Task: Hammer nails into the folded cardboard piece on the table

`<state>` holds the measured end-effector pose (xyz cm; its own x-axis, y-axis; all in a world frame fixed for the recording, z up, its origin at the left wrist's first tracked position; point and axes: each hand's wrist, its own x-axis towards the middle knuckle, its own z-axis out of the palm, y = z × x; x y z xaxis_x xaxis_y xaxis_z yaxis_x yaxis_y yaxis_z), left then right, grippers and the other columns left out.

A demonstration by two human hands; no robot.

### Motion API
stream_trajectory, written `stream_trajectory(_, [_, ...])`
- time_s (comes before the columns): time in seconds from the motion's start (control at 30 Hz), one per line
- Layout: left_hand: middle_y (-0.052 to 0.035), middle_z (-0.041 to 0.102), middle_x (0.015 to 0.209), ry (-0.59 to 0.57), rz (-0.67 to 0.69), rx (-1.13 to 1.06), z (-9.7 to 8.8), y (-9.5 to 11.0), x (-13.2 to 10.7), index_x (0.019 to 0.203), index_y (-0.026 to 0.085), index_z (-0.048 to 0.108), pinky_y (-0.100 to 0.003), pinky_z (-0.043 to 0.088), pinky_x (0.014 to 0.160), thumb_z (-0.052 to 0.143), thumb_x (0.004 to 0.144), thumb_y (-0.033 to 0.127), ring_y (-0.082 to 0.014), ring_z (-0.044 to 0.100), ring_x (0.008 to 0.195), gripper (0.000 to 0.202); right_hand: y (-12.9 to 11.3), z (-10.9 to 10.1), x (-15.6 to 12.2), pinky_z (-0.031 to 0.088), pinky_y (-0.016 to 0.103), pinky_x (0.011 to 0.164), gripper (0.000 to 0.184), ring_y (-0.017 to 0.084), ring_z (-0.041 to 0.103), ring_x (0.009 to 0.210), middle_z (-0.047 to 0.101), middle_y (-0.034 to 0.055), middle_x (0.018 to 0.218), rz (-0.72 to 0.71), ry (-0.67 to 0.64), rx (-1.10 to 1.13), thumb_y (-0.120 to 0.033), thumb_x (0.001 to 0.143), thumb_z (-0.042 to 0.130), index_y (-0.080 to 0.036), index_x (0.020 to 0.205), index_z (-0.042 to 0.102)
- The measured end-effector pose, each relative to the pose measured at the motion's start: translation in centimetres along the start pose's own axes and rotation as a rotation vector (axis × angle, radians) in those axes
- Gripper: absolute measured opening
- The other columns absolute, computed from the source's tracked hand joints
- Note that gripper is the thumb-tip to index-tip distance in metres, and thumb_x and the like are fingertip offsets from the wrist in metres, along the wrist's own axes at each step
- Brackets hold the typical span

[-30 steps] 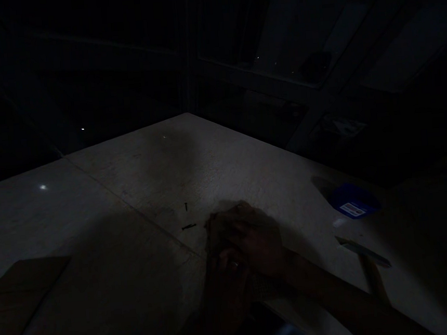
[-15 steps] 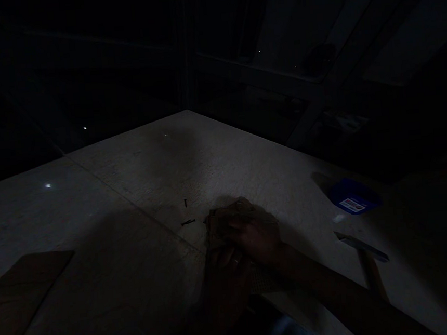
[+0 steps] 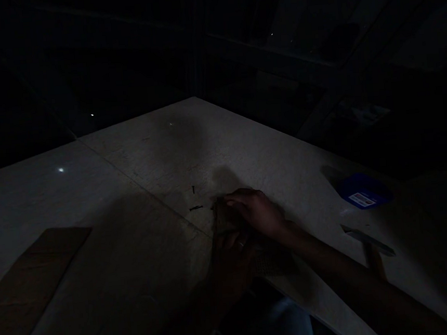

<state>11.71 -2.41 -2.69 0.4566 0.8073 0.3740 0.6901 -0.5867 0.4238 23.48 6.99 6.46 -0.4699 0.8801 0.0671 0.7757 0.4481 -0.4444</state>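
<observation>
The scene is very dim. A small brown wooden piece [image 3: 223, 220] lies on the pale table [image 3: 136, 159] near its front edge. My left hand [image 3: 232, 263], a ring on one finger, grips the near end of that piece. Over the far end curls my right hand [image 3: 256, 211], its fingertips pressed on the top left corner. Two small dark nails [image 3: 195, 207] lie loose on the table just left of the fingertips. A woven or meshed patch [image 3: 273, 261] shows under my right wrist.
A blue box with a label [image 3: 362, 192] sits at the right. A hammer [image 3: 369, 242] lies just in front of it, handle pointing toward me. A flat brown board [image 3: 30, 283] lies at the left front. Dark frames and shelving stand beyond the table's far edges.
My right hand has slid off the left hand and reached toward the far end of the wooden piece. The view has shifted slightly; the nails, box and hammer have not moved.
</observation>
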Motion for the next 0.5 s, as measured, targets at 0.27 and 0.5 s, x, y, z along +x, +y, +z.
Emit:
stream_trajectory(0.27, [-0.0084, 0.069, 0.11, -0.007, 0.005, -0.014, -0.2, -0.1, -0.1, 0.109, 0.021, 0.067, -0.051, 0.039, 0.097, 0.056, 0.093, 0.025, -0.0282, 0.055, 0.111, 0.02, -2.1, 3.7, 4.5, 0.052, 0.031, 0.082, 0.031, 0.022, 0.07, 0.1, 0.075, 0.0061, 0.114, 0.032, -0.243, -0.214, -0.019, 0.099, 0.049, -0.028, 0.119, 0.072])
stream_trajectory(0.5, [-0.0077, 0.069, 0.114, 0.004, 0.018, 0.0, 0.1, -0.2, -0.2, 0.109, 0.021, 0.067, -0.048, 0.04, 0.096, 0.06, 0.091, 0.027, -0.027, 0.055, 0.108, 0.02, -1.7, 5.1, 5.7, 0.047, 0.032, 0.093, 0.02, 0.022, 0.066, 0.108, 0.074, 0.0096, 0.114, -0.114, -0.225, -0.165, -0.018, 0.095, 0.061, -0.02, 0.107, 0.076])
